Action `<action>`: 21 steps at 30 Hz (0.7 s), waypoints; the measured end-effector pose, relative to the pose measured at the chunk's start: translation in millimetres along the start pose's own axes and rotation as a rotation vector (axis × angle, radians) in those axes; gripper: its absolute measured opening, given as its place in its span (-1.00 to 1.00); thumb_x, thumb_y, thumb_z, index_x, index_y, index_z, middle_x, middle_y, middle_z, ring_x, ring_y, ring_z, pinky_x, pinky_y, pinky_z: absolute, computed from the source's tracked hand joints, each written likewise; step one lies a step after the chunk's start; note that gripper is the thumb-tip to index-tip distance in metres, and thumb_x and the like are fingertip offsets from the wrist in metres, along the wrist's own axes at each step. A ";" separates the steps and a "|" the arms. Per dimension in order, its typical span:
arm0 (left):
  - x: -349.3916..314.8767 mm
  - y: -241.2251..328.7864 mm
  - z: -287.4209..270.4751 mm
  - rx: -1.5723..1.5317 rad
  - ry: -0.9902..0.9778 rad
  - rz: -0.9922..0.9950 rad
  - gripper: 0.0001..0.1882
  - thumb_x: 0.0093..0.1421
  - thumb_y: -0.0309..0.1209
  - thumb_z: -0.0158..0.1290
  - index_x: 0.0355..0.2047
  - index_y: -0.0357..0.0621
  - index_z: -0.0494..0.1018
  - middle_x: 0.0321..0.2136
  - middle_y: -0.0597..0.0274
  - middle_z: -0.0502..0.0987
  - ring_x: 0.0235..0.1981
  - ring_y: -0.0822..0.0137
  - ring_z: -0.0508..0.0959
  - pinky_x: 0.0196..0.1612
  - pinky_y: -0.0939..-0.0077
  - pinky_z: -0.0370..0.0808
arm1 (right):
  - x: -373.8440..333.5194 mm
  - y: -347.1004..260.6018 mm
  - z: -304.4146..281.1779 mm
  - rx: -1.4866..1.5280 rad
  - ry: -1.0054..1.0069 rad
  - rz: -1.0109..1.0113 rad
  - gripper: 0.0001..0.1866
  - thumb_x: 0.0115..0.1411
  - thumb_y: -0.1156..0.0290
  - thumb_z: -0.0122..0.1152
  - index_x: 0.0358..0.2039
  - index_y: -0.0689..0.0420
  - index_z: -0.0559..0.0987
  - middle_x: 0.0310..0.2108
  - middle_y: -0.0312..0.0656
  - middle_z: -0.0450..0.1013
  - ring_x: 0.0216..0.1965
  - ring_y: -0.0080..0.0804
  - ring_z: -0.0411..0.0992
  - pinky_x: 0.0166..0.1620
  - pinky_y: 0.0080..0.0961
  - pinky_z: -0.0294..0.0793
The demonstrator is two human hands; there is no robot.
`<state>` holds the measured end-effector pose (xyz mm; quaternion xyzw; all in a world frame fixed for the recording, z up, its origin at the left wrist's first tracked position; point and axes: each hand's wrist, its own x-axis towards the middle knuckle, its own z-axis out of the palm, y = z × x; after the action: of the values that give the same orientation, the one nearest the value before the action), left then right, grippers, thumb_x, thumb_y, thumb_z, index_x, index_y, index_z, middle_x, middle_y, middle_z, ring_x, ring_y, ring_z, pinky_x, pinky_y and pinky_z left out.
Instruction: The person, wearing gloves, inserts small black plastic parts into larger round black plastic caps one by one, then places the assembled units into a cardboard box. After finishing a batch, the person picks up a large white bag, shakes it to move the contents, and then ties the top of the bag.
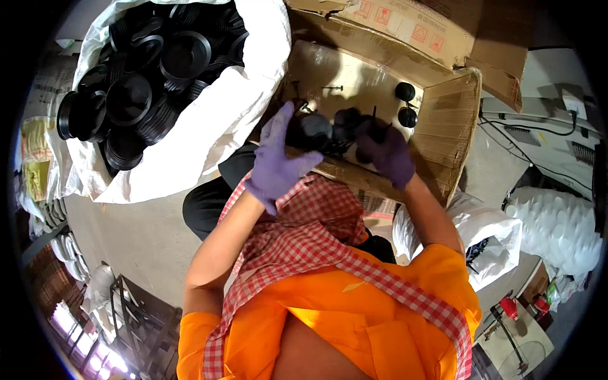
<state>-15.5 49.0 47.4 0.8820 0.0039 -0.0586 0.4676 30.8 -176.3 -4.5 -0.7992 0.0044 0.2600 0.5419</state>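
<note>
My left hand (277,158), in a purple glove, is held at the near left edge of a cardboard box (446,126). Its fingers are spread, and nothing is in them. Inside the box, my right hand (389,154), gloved alike, has its fingers curled round a small black plastic part (374,113) with a thin stem poking up. Shadow hides much of that grip. Beside it lie more dark plastic parts (345,123) and a round black piece (315,130). Two small round black pieces (406,104) sit near the box's right wall.
A large white woven sack (253,82) at the left is filled with black ribbed round plastic parts (130,98). The box's flap (405,25) is folded outward at the back. Right of me stand a white bag (497,240) and a bulky white plastic bundle (554,218).
</note>
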 end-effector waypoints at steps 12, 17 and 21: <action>-31.5 -29.4 -8.4 -1.085 -0.231 -0.667 -0.55 0.05 -0.52 -0.03 0.00 -0.28 0.24 -0.26 0.12 0.46 -0.37 0.28 0.51 -0.47 0.50 0.52 | -17.1 -25.9 47.0 0.044 -0.320 -0.469 -0.64 0.01 0.47 0.18 -0.12 0.22 0.45 -0.34 -0.08 0.47 -0.29 -0.37 0.46 -0.17 -0.53 0.39; -46.3 -24.6 -9.6 -0.045 0.073 0.086 -0.47 -0.05 -0.61 -0.01 0.01 -0.17 0.25 -0.27 0.04 0.49 -0.37 0.24 0.54 -0.38 0.46 0.49 | -13.2 -40.2 50.1 -0.353 -0.453 -0.345 -0.67 -0.09 0.39 0.29 -0.27 0.22 0.52 -0.45 -0.13 0.51 -0.46 -0.37 0.45 -0.36 -0.52 0.42; -31.1 0.6 -54.7 -0.100 -0.348 0.312 -0.54 -0.14 -0.62 0.02 -0.13 -0.24 0.37 -0.33 0.08 0.50 -0.38 0.26 0.54 -0.28 0.51 0.46 | -22.2 -50.2 41.0 0.259 -0.945 -0.033 -0.77 -0.14 0.34 0.32 -0.47 0.20 0.56 -0.54 -0.23 0.49 -0.56 -0.46 0.38 -0.44 -0.50 0.37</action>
<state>-40.8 95.3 81.6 0.8241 -0.2104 -0.1365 0.5079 9.2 -126.1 36.8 -0.5198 -0.2222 0.5828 0.5838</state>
